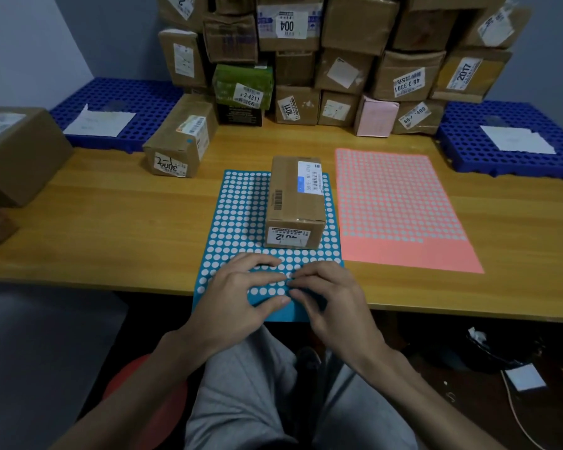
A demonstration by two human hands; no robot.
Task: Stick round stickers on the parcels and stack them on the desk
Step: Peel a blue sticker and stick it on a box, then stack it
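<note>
The right hand's fingertips are curling in close together and pinching at the blue sticker sheet near its front edge. Whether a round sticker is caught between them is too small to tell. The left hand's fingers are lying nearly straight and a little spread, pressing the same sheet down, with their tips just touching those of the right. The right hand and left hand are both hovering over the near edge of the wooden desk, where the sheet's front strip is overhanging the edge. A brown parcel is sitting on the far half of the blue sheet, just beyond the hands, with a white label on its top and another on the face toward the person. A pink sticker sheet is lying flat just beside the blue one, on the right. Another parcel is standing farther back on the left, showing a small blue dot on its top. Behind everything, a wall of stacked parcels is rising along the back of the desk, with a blue grid tray to its left and a second blue grid tray to its right, each carrying white paper.
</note>
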